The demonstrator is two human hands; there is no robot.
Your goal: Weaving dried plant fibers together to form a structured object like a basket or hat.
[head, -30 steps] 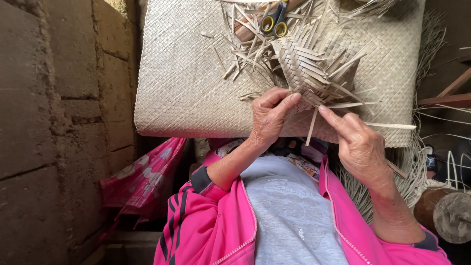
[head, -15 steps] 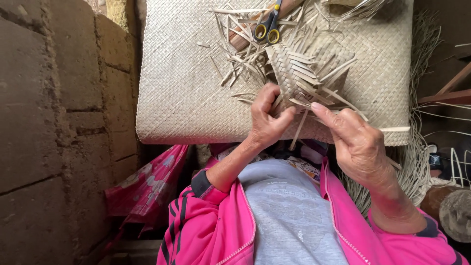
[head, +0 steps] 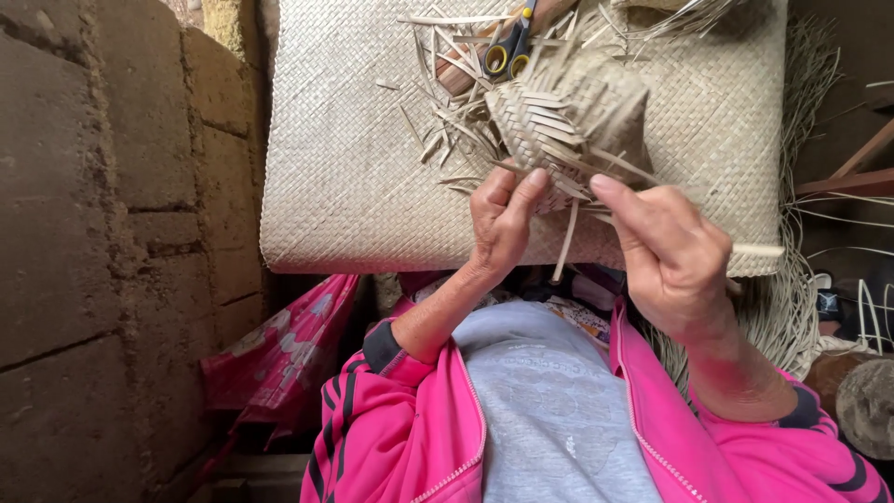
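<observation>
A small half-woven piece of pale palm strips (head: 559, 121) is held up over a large woven mat (head: 354, 168). My left hand (head: 503, 224) grips its lower edge, thumb and fingers pinched on the weave. My right hand (head: 670, 251) pinches loose strips at its right lower side. One strip hangs down between my two hands. Loose strip ends stick out all around the piece. Scissors with yellow and blue handles (head: 510, 51) lie on the mat beyond it, among cut strips.
A rough mud-brick wall (head: 112, 233) stands close on the left. A pink patterned cloth (head: 279, 354) hangs below the mat. Bundles of loose fibre (head: 792, 307) and wooden bars (head: 857, 177) lie at the right.
Both hands and the woven piece have shifted slightly left and closer to the view. The left thumb has moved up on the weave, and the right fingers have closed on the strips.
</observation>
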